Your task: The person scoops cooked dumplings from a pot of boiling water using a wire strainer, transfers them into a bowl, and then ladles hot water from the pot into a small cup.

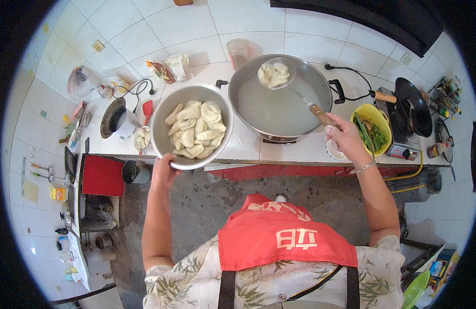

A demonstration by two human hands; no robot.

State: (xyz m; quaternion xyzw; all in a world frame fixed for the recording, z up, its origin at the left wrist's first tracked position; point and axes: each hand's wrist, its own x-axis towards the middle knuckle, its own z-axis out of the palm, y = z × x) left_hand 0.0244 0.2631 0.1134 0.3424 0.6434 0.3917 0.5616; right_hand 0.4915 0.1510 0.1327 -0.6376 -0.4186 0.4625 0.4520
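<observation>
My left hand grips the near rim of a steel basin, which is tilted towards me at the counter's front edge. Cooked dumplings are heaped inside it. In my right hand is the wooden handle of a skimmer. Its round head hangs over the far part of a wide steel pot, carrying several dumplings. Cloudy water fills the pot. A small white bowl stands under my right hand, partly hidden by it.
Right of the pot are a yellow basket of greens and a black wok on a gas stove. Left of the basin lie a red spatula and a bowl of garlic. A power cord runs behind the pot's right handle.
</observation>
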